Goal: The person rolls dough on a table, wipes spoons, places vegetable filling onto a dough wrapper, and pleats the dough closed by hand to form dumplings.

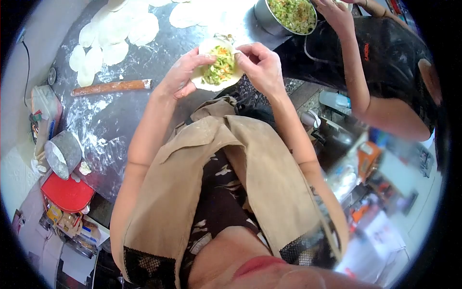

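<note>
Between my two hands is a round dough wrapper [201, 81] with a mound of chopped vegetable filling [220, 67] on it, green with orange bits. My left hand [185, 72] grips the wrapper's left side, its thumb lying against the filling. On the other side, my right hand [262, 67] pinches the right edge with thumb and fingers. The wrapper is unfolded, its filling facing up. Below and to the left lies a floury wooden rolling pin [113, 87] on the metal table [159, 62].
Flat dough rounds [115, 29] overlap at the table's far left. A metal pot of filling [291, 17] stands at the far right, beside a co-worker's hand [337, 17]. A floury metal container [64, 154] and a red lid [67, 192] sit at the left edge.
</note>
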Available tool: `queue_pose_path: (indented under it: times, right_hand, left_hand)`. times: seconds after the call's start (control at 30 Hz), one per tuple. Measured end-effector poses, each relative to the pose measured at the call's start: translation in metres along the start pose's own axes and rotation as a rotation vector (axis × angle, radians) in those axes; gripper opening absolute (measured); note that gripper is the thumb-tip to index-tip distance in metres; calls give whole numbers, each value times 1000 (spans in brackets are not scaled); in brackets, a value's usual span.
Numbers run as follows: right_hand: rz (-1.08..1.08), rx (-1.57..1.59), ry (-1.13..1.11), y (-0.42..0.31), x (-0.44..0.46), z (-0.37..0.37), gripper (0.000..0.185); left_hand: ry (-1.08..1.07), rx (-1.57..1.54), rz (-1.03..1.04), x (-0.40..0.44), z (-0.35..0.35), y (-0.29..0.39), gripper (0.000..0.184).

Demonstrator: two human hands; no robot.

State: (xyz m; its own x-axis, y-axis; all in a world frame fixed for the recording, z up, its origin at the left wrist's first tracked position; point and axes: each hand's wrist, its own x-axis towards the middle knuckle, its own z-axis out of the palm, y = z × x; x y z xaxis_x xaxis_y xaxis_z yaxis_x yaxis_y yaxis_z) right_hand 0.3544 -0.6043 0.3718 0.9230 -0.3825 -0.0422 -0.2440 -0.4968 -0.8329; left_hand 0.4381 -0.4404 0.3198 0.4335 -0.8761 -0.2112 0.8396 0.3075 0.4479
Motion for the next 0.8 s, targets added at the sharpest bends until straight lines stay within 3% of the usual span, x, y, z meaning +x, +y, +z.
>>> queue_pose_path:
  times: [0.07,0.17,0.43,0.8]
  right_hand:
    - [-36,-62,39,-3,-3,0,18]
    - [-93,-118,70,-5,-4,-2,19]
    - [-47,-36,78,-10,-6,-1,15]
    - [-168,-139,12,-15,-8,-7,15]
  left_hand:
    - [19,86,-80,1,-4,4,39]
    - [85,106,-4,1,3,2,39]
    - [81,248,-63,5,8,10,36]
    - [31,493,-169,14,6,18,29]
